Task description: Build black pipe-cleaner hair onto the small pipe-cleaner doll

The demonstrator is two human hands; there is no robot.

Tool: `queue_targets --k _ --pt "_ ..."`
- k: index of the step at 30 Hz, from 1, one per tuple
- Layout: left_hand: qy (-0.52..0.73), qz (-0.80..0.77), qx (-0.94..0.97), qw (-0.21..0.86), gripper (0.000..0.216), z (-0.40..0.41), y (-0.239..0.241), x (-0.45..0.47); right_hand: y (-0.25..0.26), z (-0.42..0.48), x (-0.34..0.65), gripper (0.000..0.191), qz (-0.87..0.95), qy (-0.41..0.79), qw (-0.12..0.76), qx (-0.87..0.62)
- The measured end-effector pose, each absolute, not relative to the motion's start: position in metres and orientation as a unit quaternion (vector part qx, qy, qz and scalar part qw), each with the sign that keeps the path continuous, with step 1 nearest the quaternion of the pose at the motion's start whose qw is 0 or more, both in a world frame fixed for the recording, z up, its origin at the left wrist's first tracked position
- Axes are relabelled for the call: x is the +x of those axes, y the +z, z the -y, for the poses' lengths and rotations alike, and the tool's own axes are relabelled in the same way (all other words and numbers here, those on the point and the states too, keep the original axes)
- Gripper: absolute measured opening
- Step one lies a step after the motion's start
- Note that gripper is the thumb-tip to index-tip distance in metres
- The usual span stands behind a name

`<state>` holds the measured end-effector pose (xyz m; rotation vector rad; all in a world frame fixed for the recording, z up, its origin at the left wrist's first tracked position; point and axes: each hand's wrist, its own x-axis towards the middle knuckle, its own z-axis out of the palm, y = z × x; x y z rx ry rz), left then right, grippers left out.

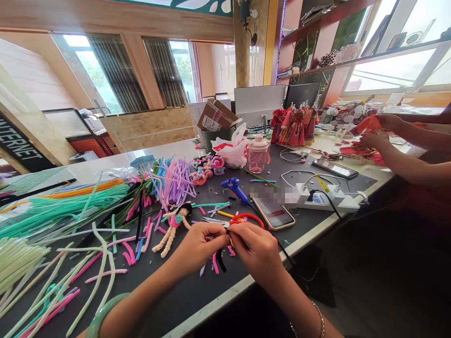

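My left hand (198, 248) and my right hand (256, 249) meet over the near edge of the dark table (197, 295), fingers pinched together on a small pipe-cleaner piece (229, 238) between them; its shape is mostly hidden. Short pink and black pipe-cleaner bits (217, 263) hang just under my hands. Red-handled scissors (243, 218) lie right behind my right hand. A small pipe-cleaner doll (174, 226) with black hair lies left of my left hand. A green bangle (102, 314) sits on my left wrist, a thin bracelet (319, 319) on my right.
Bundles of green, white, purple and pink pipe cleaners (63, 206) cover the left side. A blue glue gun (235, 188), a phone (273, 212), a power strip (324, 199) and a pink jar (258, 155) lie behind. Another person's hands (380, 134) work at the right.
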<state>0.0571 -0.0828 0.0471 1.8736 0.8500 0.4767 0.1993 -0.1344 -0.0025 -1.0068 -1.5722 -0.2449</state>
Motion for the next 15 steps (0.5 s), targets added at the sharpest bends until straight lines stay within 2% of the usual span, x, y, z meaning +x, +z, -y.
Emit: queue_targets --k 9,15 --pt "0.122 -0.365 0.851 0.357 0.025 0.076 0.058 0.047 -0.009 0.135 0.202 0.019 0.710 -0.084 0.540 -0.445" --pt "0.124 -0.363 0.860 0.336 0.027 0.079 0.053 0.049 -0.013 0.133 0.201 0.017 0.691 -0.112 0.544 -0.462"
